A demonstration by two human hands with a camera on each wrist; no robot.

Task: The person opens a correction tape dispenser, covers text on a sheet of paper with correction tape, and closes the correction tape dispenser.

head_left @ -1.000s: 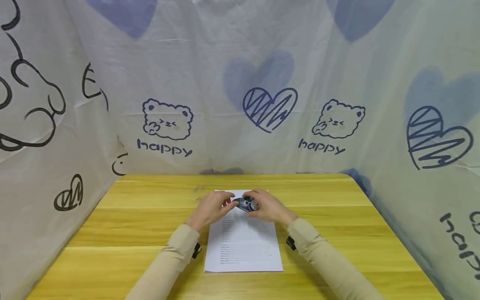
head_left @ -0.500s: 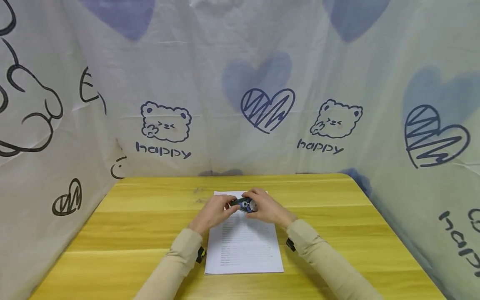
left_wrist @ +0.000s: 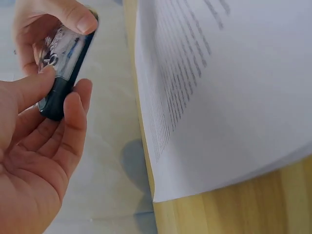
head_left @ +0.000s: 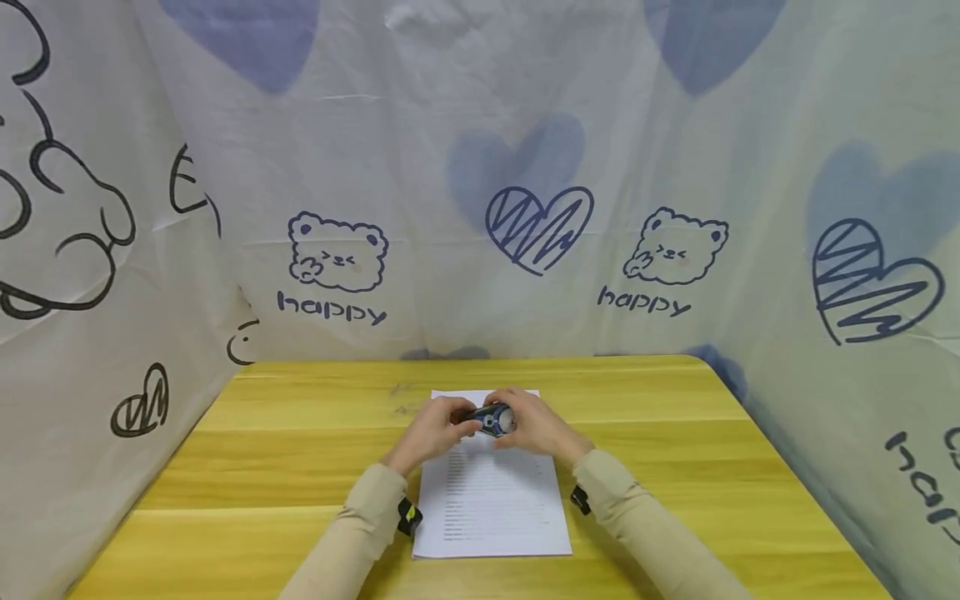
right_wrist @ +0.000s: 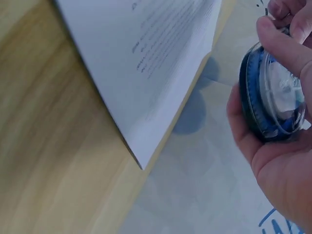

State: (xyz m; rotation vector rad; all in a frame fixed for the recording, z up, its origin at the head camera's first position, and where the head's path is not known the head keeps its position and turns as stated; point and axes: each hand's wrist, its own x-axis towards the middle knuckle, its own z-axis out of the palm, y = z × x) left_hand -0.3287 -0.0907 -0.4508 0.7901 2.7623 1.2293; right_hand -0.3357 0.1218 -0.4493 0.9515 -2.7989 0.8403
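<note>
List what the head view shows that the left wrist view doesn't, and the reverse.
Only the head view: the sleeves and the bear drawings.

Only the left wrist view: the left palm, facing the camera.

Both: the device held by the left hand and right hand, the printed paper, the table and the cloth.

Soft, even light, moderately bright. Pale glare on correction tape (right_wrist: 282, 92) within the grip; diffuse shadow on wooden tabletop (head_left: 600, 567), near side of grip; print (head_left: 495, 500) on paper stack (head_left: 491, 545) beneath grip, blurred past reading.
</note>
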